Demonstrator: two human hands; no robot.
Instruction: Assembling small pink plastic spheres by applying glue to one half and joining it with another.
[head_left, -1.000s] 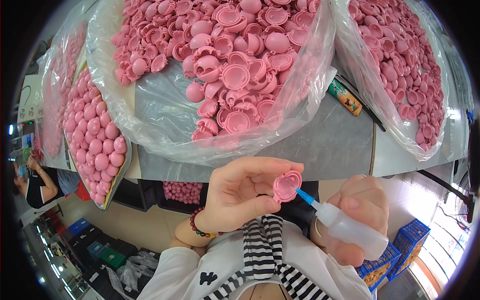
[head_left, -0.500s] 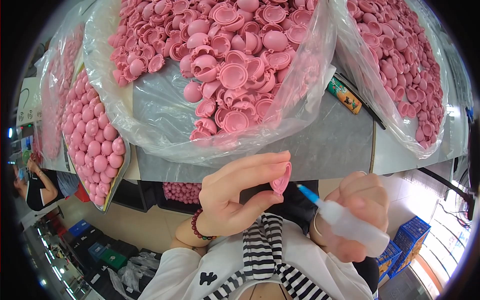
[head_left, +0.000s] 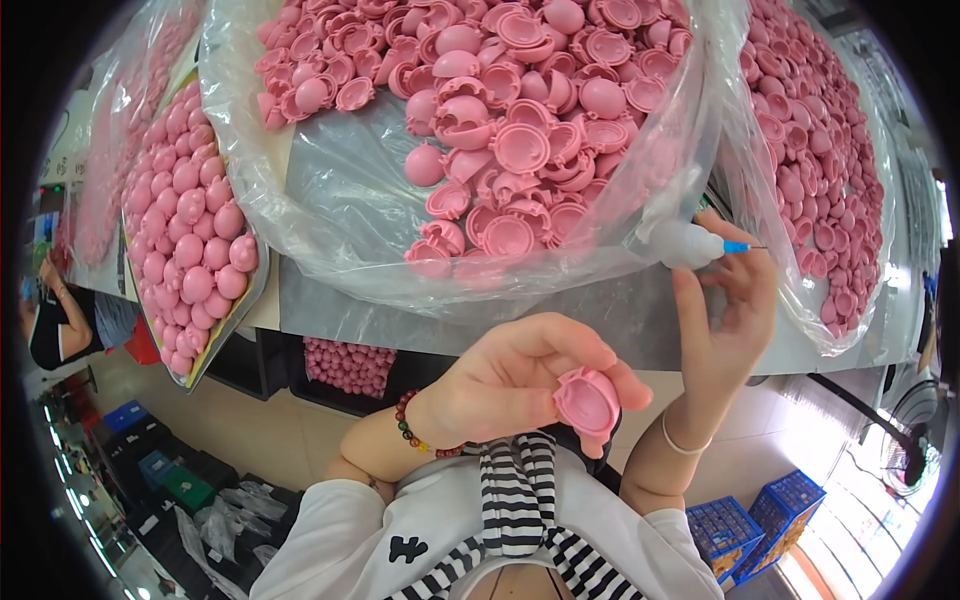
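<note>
My left hand [head_left: 525, 385] pinches a pink half-shell [head_left: 588, 402] between thumb and fingers, its hollow side facing up. Over the near right rim of the plastic bag [head_left: 370, 280], my right hand [head_left: 730, 305] has its thumb and forefinger on either side of a translucent squeeze bottle [head_left: 682, 243]. The bottle lies sideways, and its blue needle tip [head_left: 738, 247] points right. Beyond my hands, the open bag holds a heap of pink half-shells [head_left: 520, 148].
Pink balls [head_left: 190, 230] fill a tray at the left, and more balls [head_left: 350, 367] sit in a dark bin under the table. Another bag of pink shells [head_left: 815, 150] stands at the right. Blue crates [head_left: 725, 535] are on the floor. A co-worker's arm [head_left: 65, 300] shows far left.
My right hand has carried the bottle away from the half-shell, forward and right to the bag's rim. My left hand has turned the half-shell so its hollow shows. The view has shifted slightly.
</note>
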